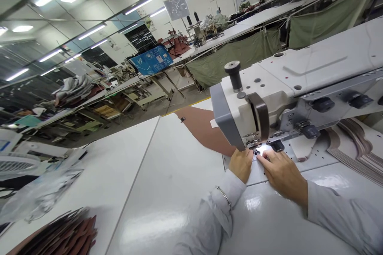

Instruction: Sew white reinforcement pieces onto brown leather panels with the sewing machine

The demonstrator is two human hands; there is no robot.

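A white sewing machine [236, 107] stands in front of me, its lamp lighting the needle area. My left hand [240, 165] is closed at the left of the presser foot [256, 152], against the near end of a brown, leather-like panel [206, 129]. Its fingertips are partly hidden by the machine head. From there the panel stretches away to the left behind the head. On the right of the foot, my right hand [283, 173] has its fingers stretched toward the needle, slightly apart. Nothing shows between them.
Layered strips [353, 143] lie under the machine arm at the right. Brown cut pieces [68, 235] are stacked at the table's lower left, with clear plastic [44, 195] beyond them. A small black clip-like item [182, 119] sits at the panel's edge. Other workbenches [245, 28] stand farther back.
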